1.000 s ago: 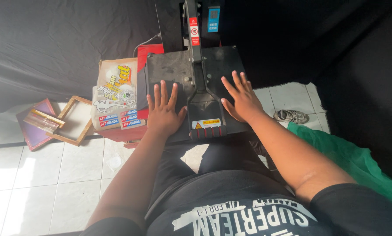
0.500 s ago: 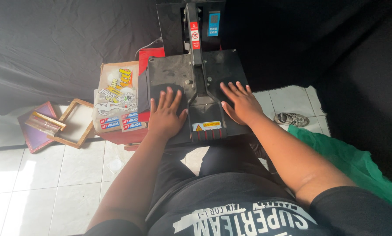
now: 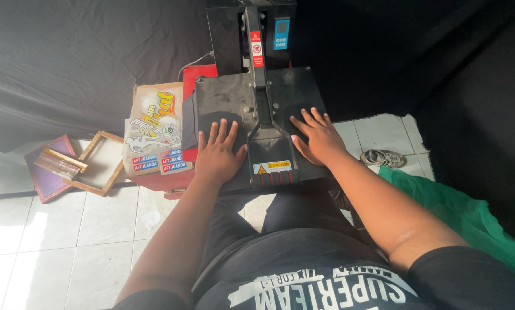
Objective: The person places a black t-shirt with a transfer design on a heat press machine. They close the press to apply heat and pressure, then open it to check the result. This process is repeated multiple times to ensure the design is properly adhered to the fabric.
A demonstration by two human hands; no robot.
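Nearest, both forearms are seen reaching forward over the lap to a heat press (image 3: 257,109) set on a red stand on the tiled floor. Left hand (image 3: 217,154) is laid flat, fingers spread, palm down on the left half of the black upper platen (image 3: 223,100); right hand (image 3: 318,138) is laid the same way on the right half. Nothing is pinched or gripped by either; only the plate surface is pressed. Between the hands the lever arm runs down the middle to a ribbed black handle (image 3: 275,178) at the near edge, under a yellow warning label. The press is judged heavy, rigid, all metal, with a plate that may be hot, so the ribbed handle is judged the proper hold point rather than the bare plate. Whether anything is clamped under the platen cannot be told. Just left, a stack of printed transfer sheets (image 3: 154,129) lies on a cardboard box, touching the stand. Farther left, wooden frames (image 3: 99,163) lie on the tiles. Right, a shoe (image 3: 384,157) and green cloth (image 3: 458,212) are seen. Behind, a control box (image 3: 280,31) stands against black drapery.
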